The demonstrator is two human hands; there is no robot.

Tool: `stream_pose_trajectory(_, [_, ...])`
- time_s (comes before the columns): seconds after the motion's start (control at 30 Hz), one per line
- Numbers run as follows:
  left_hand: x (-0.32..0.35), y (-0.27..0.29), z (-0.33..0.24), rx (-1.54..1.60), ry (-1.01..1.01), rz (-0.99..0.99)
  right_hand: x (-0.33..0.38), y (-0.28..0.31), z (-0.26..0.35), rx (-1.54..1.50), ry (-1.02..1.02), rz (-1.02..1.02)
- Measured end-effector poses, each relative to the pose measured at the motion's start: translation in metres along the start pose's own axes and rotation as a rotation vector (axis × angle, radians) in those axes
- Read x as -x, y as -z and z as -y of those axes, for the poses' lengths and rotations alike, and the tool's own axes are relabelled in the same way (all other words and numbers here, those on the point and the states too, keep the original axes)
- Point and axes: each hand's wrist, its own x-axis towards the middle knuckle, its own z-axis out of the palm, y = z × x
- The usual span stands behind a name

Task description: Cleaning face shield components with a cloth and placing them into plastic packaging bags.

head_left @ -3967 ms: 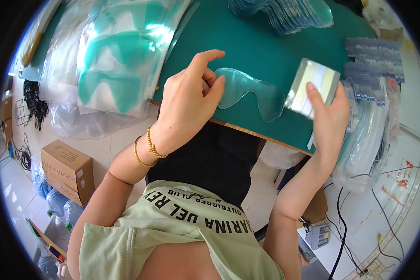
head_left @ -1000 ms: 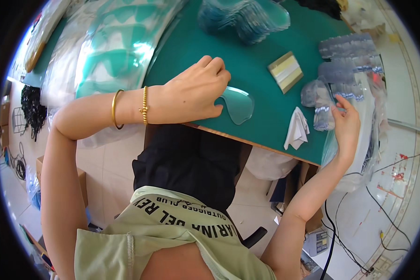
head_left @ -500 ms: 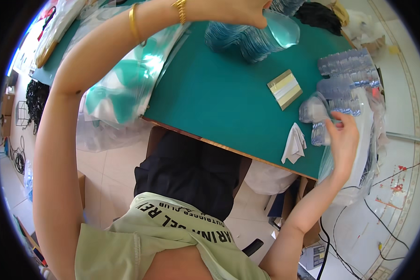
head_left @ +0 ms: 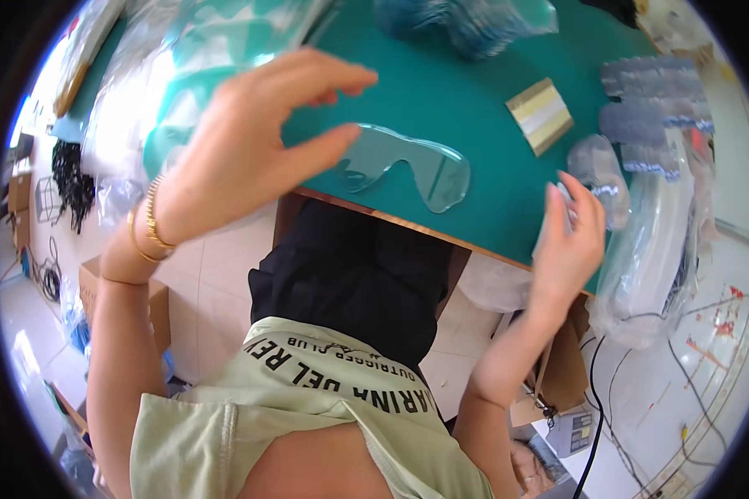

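A clear one-piece visor lens (head_left: 441, 172) with a nose notch lies on the green tabletop near its front edge. Just above its left end is my left hand (head_left: 262, 125), thumb and fingers spread, holding nothing; the thumb tip overlaps the lens edge in view. Close to the table's right front, my right hand (head_left: 570, 237) has its fingers closed on a folded white cloth (head_left: 564, 196), mostly hidden by the hand. Beyond that hand lies a loose clear lens piece (head_left: 592, 162).
Blue-tinted lenses (head_left: 474, 29) stand stacked at the back of the green table (head_left: 483, 108). A gold-and-silver block (head_left: 541, 115) sits right of centre. Rows of clear lenses (head_left: 653, 104) line the right side, near a plastic-wrapped bundle (head_left: 653, 249). Plastic bags (head_left: 216, 50) cover the left.
My left hand has come from the far stack toward me, and a clear lens now lies near the front edge. My right hand has moved onto the white cloth. The view has shifted.
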Motion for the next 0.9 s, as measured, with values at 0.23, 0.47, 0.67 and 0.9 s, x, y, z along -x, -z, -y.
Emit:
stream_pose_trajectory(0.23, [0.043,-0.040,0.020,0.007,0.117,0.039,0.011,-0.005,-0.004,-0.071,-0.018,0.170])
stream_pose_trajectory(0.47, [0.046,-0.048,0.026,0.035,0.122,0.011,0.013,-0.073,0.108,-0.413,0.560,0.309])
stream_pose_trajectory(0.67, [0.050,-0.049,0.030,0.096,0.189,0.024,0.000,-0.083,0.094,-0.347,0.491,0.265])
stream_pose_trajectory(0.9, [0.048,-0.050,0.027,0.067,0.186,0.032,0.014,-0.085,0.115,-0.446,0.540,0.321])
